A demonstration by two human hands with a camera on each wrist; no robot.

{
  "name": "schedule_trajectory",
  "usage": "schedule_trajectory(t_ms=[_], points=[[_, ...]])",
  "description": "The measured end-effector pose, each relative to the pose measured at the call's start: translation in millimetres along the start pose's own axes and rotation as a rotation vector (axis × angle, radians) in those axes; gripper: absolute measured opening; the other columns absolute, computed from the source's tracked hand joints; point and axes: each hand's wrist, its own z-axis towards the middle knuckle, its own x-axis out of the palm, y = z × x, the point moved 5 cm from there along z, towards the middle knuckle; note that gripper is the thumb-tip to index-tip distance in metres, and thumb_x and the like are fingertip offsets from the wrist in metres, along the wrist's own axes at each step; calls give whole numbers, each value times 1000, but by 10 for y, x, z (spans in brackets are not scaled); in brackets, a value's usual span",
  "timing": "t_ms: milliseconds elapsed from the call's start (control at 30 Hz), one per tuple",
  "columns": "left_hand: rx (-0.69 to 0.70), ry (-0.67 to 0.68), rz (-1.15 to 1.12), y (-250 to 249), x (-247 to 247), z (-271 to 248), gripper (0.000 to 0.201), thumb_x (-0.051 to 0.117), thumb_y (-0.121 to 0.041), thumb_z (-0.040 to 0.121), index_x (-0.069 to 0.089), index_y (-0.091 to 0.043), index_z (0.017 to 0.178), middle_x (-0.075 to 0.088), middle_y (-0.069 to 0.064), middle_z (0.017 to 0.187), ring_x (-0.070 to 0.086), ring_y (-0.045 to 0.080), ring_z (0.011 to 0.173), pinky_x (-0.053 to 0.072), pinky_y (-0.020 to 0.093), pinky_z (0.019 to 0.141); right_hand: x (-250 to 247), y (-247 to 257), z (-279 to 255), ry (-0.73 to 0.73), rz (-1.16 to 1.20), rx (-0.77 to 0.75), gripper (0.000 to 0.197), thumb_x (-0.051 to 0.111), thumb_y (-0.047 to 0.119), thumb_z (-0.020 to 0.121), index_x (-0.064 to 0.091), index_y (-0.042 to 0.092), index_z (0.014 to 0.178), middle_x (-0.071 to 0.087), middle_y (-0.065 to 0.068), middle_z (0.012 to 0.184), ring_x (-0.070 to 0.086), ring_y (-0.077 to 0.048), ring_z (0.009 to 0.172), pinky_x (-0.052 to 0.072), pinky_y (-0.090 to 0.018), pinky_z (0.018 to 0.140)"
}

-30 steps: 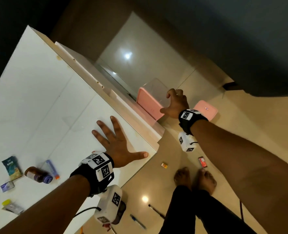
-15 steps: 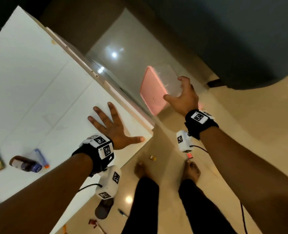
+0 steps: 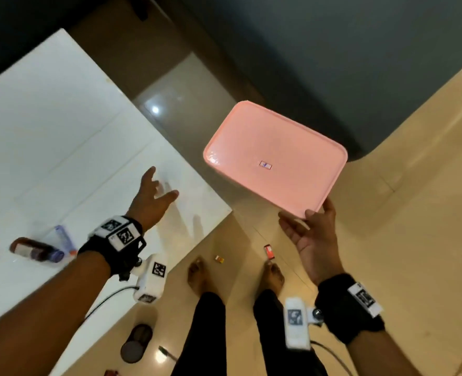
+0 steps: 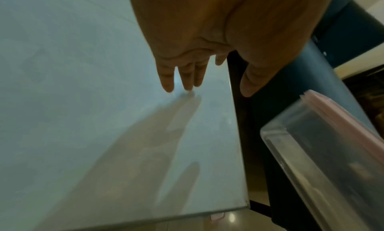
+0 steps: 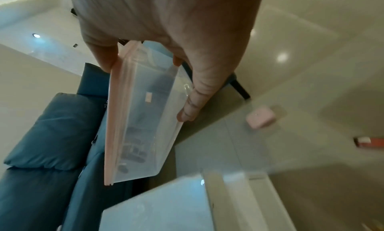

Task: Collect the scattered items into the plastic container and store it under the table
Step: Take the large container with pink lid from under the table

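A clear plastic container with a pink lid (image 3: 276,158) (image 5: 141,116) (image 4: 324,144) hangs in the air right of the white table (image 3: 61,147), lid facing up. My right hand (image 3: 310,234) grips its near edge, thumb on the lid and fingers (image 5: 195,96) under the clear body. My left hand (image 3: 154,196) hovers open over the table's right corner, fingers (image 4: 187,75) spread and straight, holding nothing. A brown bottle (image 3: 36,251) and a purple tube (image 3: 64,237) lie on the table at the left. Small items, orange (image 3: 219,259) and red (image 3: 269,251), lie on the floor.
A blue sofa (image 5: 51,129) stands beyond the container. A second small pink-lidded box (image 5: 260,118) sits on the tiled floor. My bare feet (image 3: 200,272) stand by the table's corner. A dark round object (image 3: 137,343) and a pen (image 3: 167,352) lie on the floor below.
My right hand has lifted the container from beside the table up into the air and turned its lid upward. My left hand has risen off the tabletop and moved toward the corner.
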Motion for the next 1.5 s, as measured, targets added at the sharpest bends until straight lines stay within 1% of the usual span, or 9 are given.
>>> schedule_trajectory(t_ms=[100, 267, 533, 633, 733, 933, 1133, 1267, 1500], points=[[40, -74, -207, 278, -230, -392, 63, 62, -17, 92, 31, -31, 145, 53, 8, 135, 57, 20, 111, 44, 36, 96, 452, -486, -271, 50, 99, 74, 77, 61, 10, 72, 38, 33, 142, 68, -8, 111, 61, -38, 102, 52, -47, 93], [48, -213, -299, 820, -433, -857, 53, 59, -12, 93, 38, -34, 137, 59, 3, 123, 60, 27, 111, 49, 39, 89, 1188, -1362, -491, 36, 130, 220, 83, 64, 9, 67, 37, 36, 141, 64, -8, 109, 56, -36, 102, 53, -47, 88], [-128, -316, -611, 1145, -727, -932, 74, 59, -28, 94, 13, -29, 152, 48, 5, 140, 59, 23, 116, 47, 42, 97, 1522, -2055, -719, 323, -364, 388, 89, 77, 32, 74, 25, 47, 144, 56, -8, 130, 63, -24, 114, 56, -39, 88], [-142, -345, -618, 1209, -831, -888, 83, 66, -38, 88, 13, -33, 151, 45, 6, 144, 54, 23, 121, 45, 46, 102, 1337, -1925, -721, 172, -604, 229, 64, 78, 43, 73, 43, 52, 126, 60, -4, 115, 67, -23, 94, 56, -40, 80], [-136, -362, -585, 1179, -924, -837, 90, 73, -43, 81, 16, -35, 150, 41, 4, 147, 50, 18, 123, 41, 49, 107, 1442, -1367, -601, 96, -789, -185, 40, 75, 20, 83, 53, 41, 110, 61, -2, 101, 61, -15, 82, 50, -25, 69], [-82, -359, -586, 1019, -1126, -651, 100, 80, -29, 76, 13, -32, 151, 32, 8, 152, 43, 26, 133, 43, 50, 105, 2764, -768, -142, 495, -1434, -648, 51, 74, 31, 80, 57, 24, 127, 58, 1, 119, 56, -15, 103, 45, -26, 88], [-58, -301, -593, 829, -1269, -440, 118, 86, -14, 68, 5, -38, 151, 19, 3, 160, 45, 26, 133, 43, 54, 104, 3890, -1006, 358, 733, -1964, -550, 88, 77, 42, 78, 32, 19, 150, 45, -8, 145, 47, -29, 130, 43, -38, 104], [-43, -290, -494, 776, -1255, -373, 132, 85, -31, 50, -4, -46, 146, 35, -1, 152, 51, 28, 127, 47, 56, 98, 4128, -1145, 428, 740, -2043, -519, 74, 84, 34, 73, 49, 16, 136, 53, -6, 133, 54, -27, 119, 41, -30, 82], [-61, -313, -455, 800, -1213, -312, 124, 82, -13, 68, -8, -46, 147, 39, 3, 150, 52, 29, 125, 45, 56, 101, 4199, -1103, 412, 613, -2063, -485, 67, 90, 29, 65, 53, 14, 119, 61, -6, 109, 57, -27, 102, 42, -32, 71]])
